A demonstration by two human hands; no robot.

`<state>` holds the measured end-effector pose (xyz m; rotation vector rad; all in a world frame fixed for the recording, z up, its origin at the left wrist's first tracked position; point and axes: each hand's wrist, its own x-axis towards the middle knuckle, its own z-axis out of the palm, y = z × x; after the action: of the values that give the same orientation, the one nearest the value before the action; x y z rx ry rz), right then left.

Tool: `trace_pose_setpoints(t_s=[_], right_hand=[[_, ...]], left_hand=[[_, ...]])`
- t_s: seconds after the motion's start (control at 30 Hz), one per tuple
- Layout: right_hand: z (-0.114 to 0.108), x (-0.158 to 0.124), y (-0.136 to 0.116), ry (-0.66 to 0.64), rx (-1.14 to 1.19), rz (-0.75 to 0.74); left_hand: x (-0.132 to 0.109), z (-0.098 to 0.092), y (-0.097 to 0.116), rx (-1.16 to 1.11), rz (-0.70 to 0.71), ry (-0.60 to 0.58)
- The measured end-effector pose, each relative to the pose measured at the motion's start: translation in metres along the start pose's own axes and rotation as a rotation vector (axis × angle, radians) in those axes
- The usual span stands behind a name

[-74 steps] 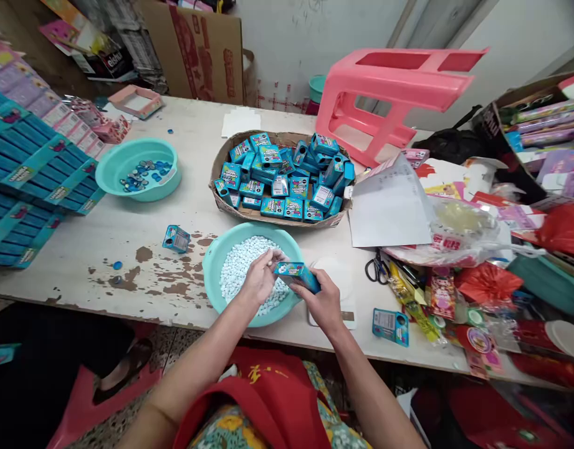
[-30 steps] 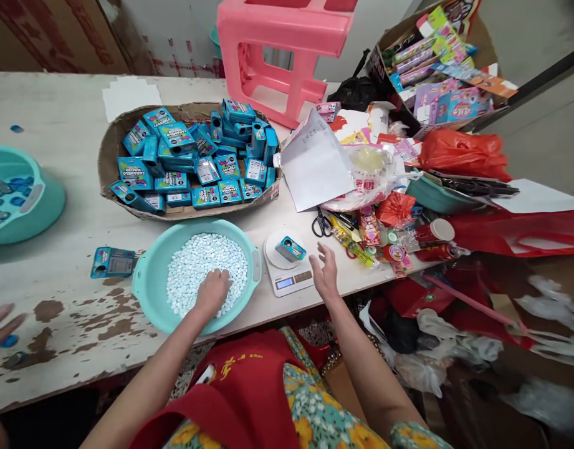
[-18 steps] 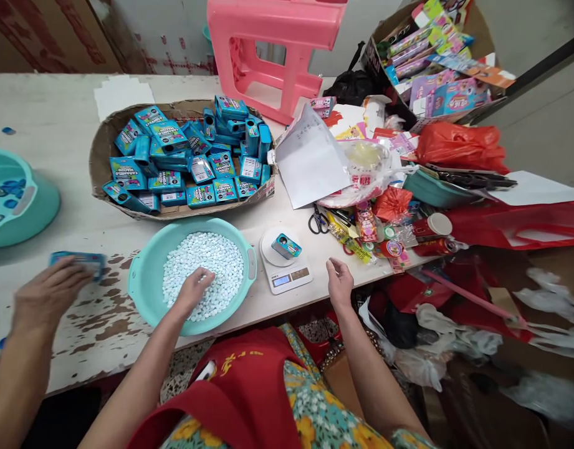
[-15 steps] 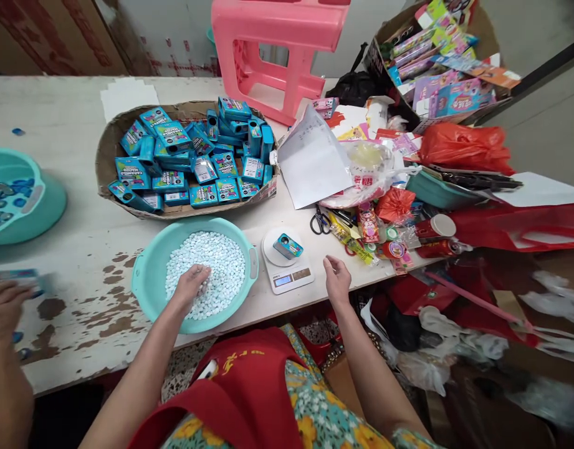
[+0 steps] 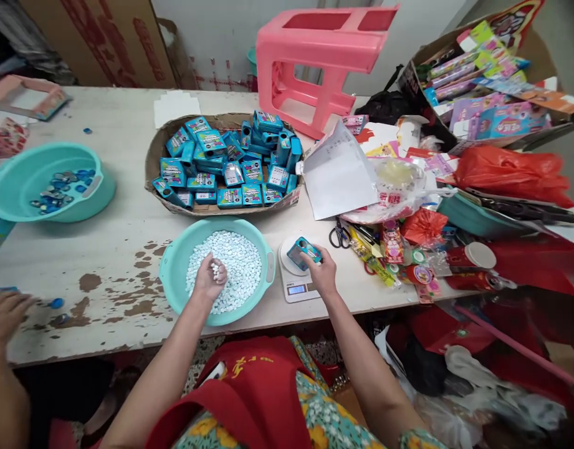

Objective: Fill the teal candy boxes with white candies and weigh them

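My left hand (image 5: 210, 277) is cupped, palm up, around a few white candies (image 5: 216, 269) above the turquoise basin (image 5: 169, 274). That basin holds a heap of the same small white candies (image 5: 237, 262). With its fingertips, my right hand (image 5: 323, 269) grips a small blue candy tin (image 5: 305, 252) with a round opening in its top. The tin is at the plate of a white kitchen scale (image 5: 291, 294); whether it still touches the plate I cannot tell. The scale's display is lit, its digits too small to read.
Behind the basin, a cardboard tray (image 5: 151, 165) holds many blue tins. Another turquoise basin (image 5: 104, 193) with blue and silvery pieces stands left, near another person's hand (image 5: 6, 312). Scissors (image 5: 339, 236), packets and bags clutter the right; a pink stool (image 5: 287, 53) lies behind.
My right hand has moved onto the tin at the scale and gripped it. My left hand has turned up from the heap with candies in it. The view has swung left.
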<state>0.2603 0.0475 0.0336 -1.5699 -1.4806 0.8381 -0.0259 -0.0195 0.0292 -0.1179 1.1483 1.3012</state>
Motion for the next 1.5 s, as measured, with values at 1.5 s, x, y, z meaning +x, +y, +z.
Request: trace_pose_setpoints(t_s=[1.5], right_hand=[[0.002, -0.005, 0.029, 0.133, -0.136, 0.024]], left_hand=[[0.152, 0.114, 0.203, 1.745, 1.187, 0.526]])
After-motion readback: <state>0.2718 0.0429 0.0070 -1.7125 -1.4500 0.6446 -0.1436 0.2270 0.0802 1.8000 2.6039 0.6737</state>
